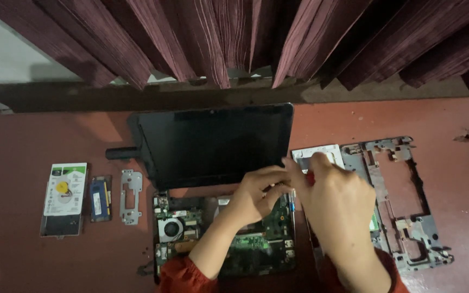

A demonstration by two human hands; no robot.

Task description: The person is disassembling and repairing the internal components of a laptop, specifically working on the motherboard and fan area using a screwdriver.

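Laptop (218, 217), opened up with its keyboard cover off, lies on the reddish counter (17, 141) in the near middle, its dark screen (213, 144) tilted back toward the far side under maroon curtains (245, 38). The bare green circuit board (256, 247) shows in the base, with a round cooling fan (170, 228) at its near left.

Both hands meet over the right part of the board, just near the screen's lower edge. The left hand (259, 192) has its fingers curled, the tips pinched together above the board; whether they grip anything I cannot tell. The right hand (337, 203) is closed around a red-handled tool (310, 178), only a sliver of which shows between the fingers. Orange-red sleeves (183, 276) cover the forearms at the near edge.

Left of the laptop, set in a row, are a hard drive (64, 198), a small blue memory module (99, 198) and a grey metal bracket (131, 196). To the right lies a grey plastic frame (403, 201) with a white panel (317, 154) beside it.
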